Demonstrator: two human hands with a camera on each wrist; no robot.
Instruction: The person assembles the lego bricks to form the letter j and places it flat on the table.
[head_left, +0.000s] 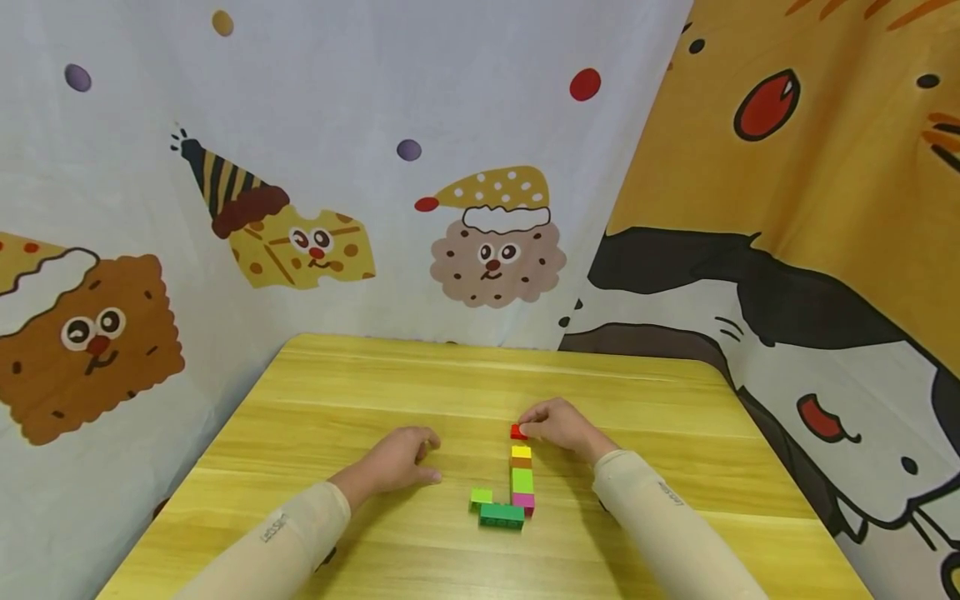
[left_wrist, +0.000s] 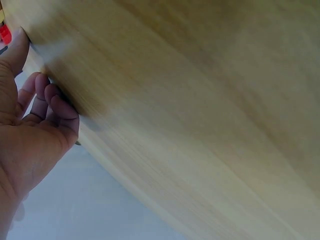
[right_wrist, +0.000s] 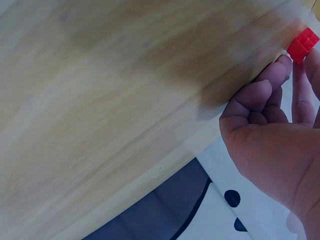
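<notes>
Between the thumb and fingers of my right hand (head_left: 561, 425) a small red toy brick (head_left: 516, 432) is pinched; the right wrist view shows the same red brick (right_wrist: 303, 45) at the fingertips. Just nearer than it, a row of bricks runs toward me: yellow (head_left: 521, 451), orange-brown (head_left: 521, 463), lime green (head_left: 522, 481) and magenta (head_left: 524, 502). At the row's near end lies a longer dark green brick (head_left: 502, 517), with a small lime brick (head_left: 481, 497) by its left end. My left hand (head_left: 399, 461) is left of the bricks, holding nothing, its fingers loosely bent and thumb apart.
The wooden table (head_left: 360, 379) has rounded far corners. Behind it hangs a white curtain (head_left: 315, 125) printed with cartoon food, and on the right a cloth (head_left: 675, 167) with large cartoon animals.
</notes>
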